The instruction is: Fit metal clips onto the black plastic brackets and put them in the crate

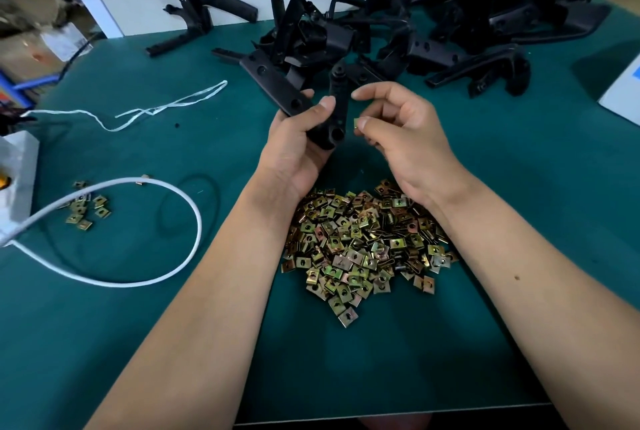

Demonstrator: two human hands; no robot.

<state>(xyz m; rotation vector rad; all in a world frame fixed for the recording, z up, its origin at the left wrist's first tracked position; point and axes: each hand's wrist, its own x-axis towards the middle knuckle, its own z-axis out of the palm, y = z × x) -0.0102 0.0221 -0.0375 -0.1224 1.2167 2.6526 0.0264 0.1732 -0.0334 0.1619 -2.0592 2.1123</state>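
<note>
Head view: left hand (294,138) grips a black bracket (332,111) upright, its holed end turned toward the right hand (398,131), probably so a clip can slide on. Right hand pinches one clip (356,122) at the bracket's 3 o'clock, just beside it. Clip pile (367,246) lies at 6 o'clock on the tabletop (519,187), bracket heap (415,31) at 12. No crate visible.

Even, bright overhead light casts soft shadows under the forearms, the centre around the grip is sharp, and the far-left edge blurs with wide-angle bending.
</note>
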